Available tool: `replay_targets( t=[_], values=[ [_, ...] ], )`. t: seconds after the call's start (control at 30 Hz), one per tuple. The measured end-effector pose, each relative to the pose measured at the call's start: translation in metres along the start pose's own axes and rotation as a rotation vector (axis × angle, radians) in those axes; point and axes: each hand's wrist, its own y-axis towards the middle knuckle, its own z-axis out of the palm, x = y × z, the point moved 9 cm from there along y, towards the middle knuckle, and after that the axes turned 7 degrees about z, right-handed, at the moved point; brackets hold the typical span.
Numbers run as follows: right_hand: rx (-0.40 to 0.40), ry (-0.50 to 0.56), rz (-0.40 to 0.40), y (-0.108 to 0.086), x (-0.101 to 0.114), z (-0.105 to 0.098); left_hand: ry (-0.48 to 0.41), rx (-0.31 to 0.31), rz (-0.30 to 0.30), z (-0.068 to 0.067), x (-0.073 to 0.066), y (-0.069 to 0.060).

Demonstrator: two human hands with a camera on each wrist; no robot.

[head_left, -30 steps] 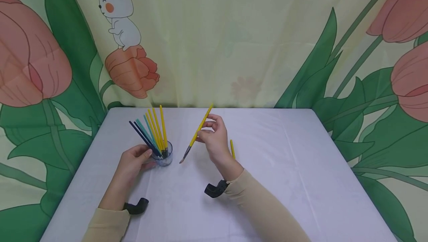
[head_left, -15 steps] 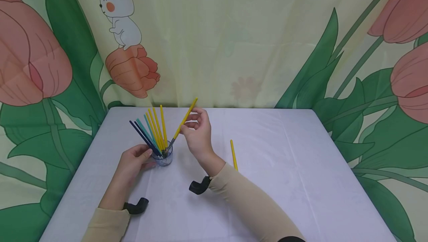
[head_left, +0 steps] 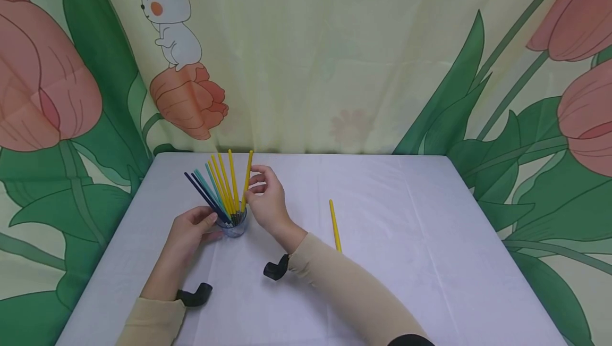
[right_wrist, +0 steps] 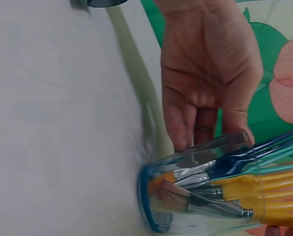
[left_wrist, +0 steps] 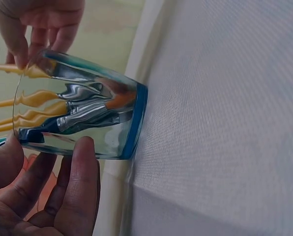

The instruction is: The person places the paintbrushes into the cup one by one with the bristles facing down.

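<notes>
A clear glass [head_left: 234,230] stands upright on the table, holding several paintbrushes with dark blue, teal and yellow handles, bristles down. My left hand [head_left: 192,229] grips the glass from its left side, thumb near the rim, as the left wrist view also shows. At the glass's right side, my right hand [head_left: 266,197] pinches the handle of a yellow paintbrush [head_left: 247,178]. That brush's bristle end is inside the glass, seen through the wall in the right wrist view. Another yellow paintbrush [head_left: 335,224] lies on the table, its lower part hidden behind my right forearm.
A white cloth covers the table [head_left: 406,218]. Behind it hangs a curtain [head_left: 306,59] printed with tulips and a rabbit. Both wrists carry black camera mounts [head_left: 195,295].
My right hand has moved left with the yellow paintbrush, lowered its bristle end into the glass and turned it more upright. The left hand has stayed on the glass.
</notes>
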Motion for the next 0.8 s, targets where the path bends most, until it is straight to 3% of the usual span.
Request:
replay_targets(
  t=[0.43, 0.8],
  values=[
    [-0.012, -0.132, 0.031, 0.001, -0.018, 0.003, -0.009, -0.008, -0.008, 0.001, 0.003, 0.002],
    [0.006, -0.105, 0.089, -0.004, -0.033, -0.017, 0.002, -0.009, -0.015, 0.001, 0.003, 0.000]
  ],
)
